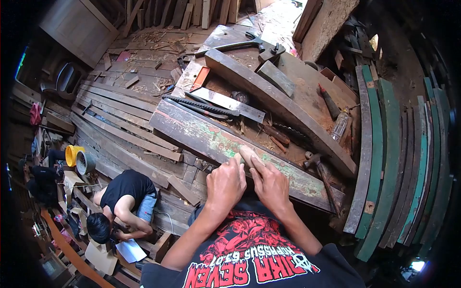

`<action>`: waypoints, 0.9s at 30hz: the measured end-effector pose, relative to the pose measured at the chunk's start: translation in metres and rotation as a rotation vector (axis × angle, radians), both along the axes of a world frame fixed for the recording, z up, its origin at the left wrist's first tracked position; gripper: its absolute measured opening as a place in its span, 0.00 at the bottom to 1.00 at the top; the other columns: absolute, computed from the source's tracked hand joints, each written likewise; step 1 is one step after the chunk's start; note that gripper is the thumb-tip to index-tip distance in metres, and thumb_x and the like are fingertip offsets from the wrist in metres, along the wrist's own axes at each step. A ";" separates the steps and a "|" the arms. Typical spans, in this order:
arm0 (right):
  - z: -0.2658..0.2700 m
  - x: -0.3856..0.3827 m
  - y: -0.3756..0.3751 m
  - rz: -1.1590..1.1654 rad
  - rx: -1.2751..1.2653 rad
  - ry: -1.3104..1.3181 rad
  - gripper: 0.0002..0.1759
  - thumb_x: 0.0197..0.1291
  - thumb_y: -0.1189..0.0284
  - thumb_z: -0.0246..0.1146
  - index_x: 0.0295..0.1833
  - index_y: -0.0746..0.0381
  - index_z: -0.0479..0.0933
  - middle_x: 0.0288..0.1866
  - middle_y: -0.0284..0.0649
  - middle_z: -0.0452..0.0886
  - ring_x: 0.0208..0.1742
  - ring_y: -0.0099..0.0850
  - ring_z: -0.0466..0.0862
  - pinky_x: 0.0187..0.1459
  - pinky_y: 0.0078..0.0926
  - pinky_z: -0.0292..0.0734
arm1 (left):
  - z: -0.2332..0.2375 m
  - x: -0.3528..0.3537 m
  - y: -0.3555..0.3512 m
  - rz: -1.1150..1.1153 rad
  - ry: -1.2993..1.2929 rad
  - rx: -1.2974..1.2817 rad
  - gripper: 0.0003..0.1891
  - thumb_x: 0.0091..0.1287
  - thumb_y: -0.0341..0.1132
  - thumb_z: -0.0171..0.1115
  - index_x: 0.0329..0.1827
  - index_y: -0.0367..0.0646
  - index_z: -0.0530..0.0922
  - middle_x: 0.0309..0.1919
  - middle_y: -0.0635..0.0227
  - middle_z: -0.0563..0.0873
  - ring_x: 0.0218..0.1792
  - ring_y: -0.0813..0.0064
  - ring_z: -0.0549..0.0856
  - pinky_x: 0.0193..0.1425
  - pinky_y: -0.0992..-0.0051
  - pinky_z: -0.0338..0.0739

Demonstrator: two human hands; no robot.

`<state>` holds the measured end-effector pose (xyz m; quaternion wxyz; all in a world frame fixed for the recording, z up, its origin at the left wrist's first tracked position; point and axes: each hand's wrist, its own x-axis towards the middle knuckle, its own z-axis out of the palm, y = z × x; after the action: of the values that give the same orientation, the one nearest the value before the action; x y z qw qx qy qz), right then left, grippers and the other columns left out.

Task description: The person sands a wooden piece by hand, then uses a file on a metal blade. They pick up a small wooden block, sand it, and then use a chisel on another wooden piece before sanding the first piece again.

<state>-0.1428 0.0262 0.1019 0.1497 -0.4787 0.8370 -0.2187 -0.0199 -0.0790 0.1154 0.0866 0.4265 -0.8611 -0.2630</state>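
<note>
My left hand (224, 183) is closed, its fingers curled near the edge of a worn plank (192, 128) with flaking green paint. Close beside it, my right hand (272, 182) is closed around a small tan piece (248, 154) that looks like wood. This piece rests at the plank's near side, between the hands. What the left fingers grip is hidden. Just beyond the plank lie a try square (225, 102) with an orange-red handle and a black serrated strip (197, 104). A long dark beam (283, 108) runs across the bench behind them.
A claw hammer (240, 45), a metal block (276, 79), a clear bottle (340, 126) and another hammer (317, 165) lie around the beam. Green and grey boards (377, 163) stand at right. A person (127, 199) bends over at lower left, near yellow and grey buckets (74, 155).
</note>
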 end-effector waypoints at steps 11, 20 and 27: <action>0.021 0.004 -0.018 0.032 0.071 0.053 0.19 0.75 0.61 0.67 0.67 0.52 0.87 0.40 0.49 0.86 0.38 0.54 0.89 0.39 0.53 0.84 | -0.001 0.008 0.002 -0.013 -0.067 -0.041 0.13 0.78 0.41 0.64 0.44 0.38 0.81 0.31 0.46 0.90 0.33 0.43 0.92 0.37 0.48 0.87; 0.018 -0.002 -0.024 0.070 0.038 0.078 0.19 0.75 0.60 0.67 0.67 0.51 0.87 0.42 0.49 0.87 0.37 0.53 0.90 0.39 0.52 0.85 | -0.002 0.002 0.012 0.004 -0.091 -0.033 0.11 0.77 0.40 0.65 0.48 0.40 0.83 0.32 0.46 0.90 0.33 0.43 0.92 0.38 0.47 0.87; 0.027 0.004 -0.019 0.073 0.062 0.048 0.19 0.76 0.60 0.66 0.68 0.50 0.87 0.43 0.49 0.88 0.37 0.53 0.90 0.38 0.53 0.85 | -0.009 0.010 0.011 -0.043 -0.078 -0.134 0.13 0.78 0.40 0.64 0.53 0.39 0.81 0.32 0.51 0.91 0.30 0.49 0.93 0.33 0.54 0.89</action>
<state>-0.1391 0.0068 0.1292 0.1525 -0.5092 0.8286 -0.1754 -0.0098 -0.0684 0.1060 0.0756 0.4109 -0.8885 -0.1898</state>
